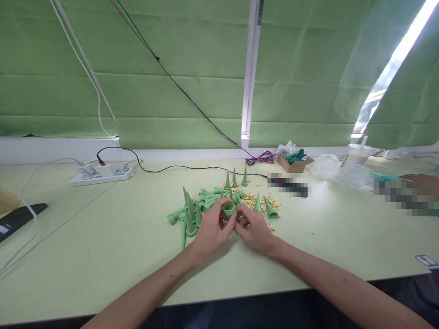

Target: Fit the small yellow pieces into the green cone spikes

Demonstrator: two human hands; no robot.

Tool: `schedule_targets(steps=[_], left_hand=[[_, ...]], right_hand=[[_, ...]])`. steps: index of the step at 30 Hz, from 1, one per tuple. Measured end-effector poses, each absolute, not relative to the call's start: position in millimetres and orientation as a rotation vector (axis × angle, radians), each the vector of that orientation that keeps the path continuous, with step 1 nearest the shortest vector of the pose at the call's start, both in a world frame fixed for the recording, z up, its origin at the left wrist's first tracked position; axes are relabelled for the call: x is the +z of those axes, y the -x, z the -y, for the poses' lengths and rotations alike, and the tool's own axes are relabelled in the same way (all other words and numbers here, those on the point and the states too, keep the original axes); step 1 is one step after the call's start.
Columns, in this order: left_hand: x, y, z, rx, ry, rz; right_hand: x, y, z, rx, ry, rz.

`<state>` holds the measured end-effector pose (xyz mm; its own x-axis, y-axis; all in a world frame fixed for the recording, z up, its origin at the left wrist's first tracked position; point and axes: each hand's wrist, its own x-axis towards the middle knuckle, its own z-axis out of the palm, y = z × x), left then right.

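My left hand is closed around a green plastic spike, its round hollow end tilted up toward me. Against its side, my right hand has thumb and fingers pinched together; what lies between them is hidden. Just beyond and left of my hands is a heap of similar green spikes, some standing on their wide ends and others lying down. Small yellow plastic pieces are scattered behind and to the right, among a few more green spikes.
A white power strip with plugs and cables sits at the back left. Toward the back right are a small cardboard box, plastic bags and a lidded cup. Another person's hand shows at the right edge.
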<state>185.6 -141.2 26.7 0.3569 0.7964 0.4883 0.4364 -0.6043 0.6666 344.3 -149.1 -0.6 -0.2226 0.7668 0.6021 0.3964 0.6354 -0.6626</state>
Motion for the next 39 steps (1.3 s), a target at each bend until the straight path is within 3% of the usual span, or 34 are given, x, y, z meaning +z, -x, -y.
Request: schedule_targets(steps=[39], left_hand=[[27.1,-183.4,137.8,1.176,-2.028,-0.954]], right_hand=[[2.6,-350.0,144.7,0.438,0.896,1.858]])
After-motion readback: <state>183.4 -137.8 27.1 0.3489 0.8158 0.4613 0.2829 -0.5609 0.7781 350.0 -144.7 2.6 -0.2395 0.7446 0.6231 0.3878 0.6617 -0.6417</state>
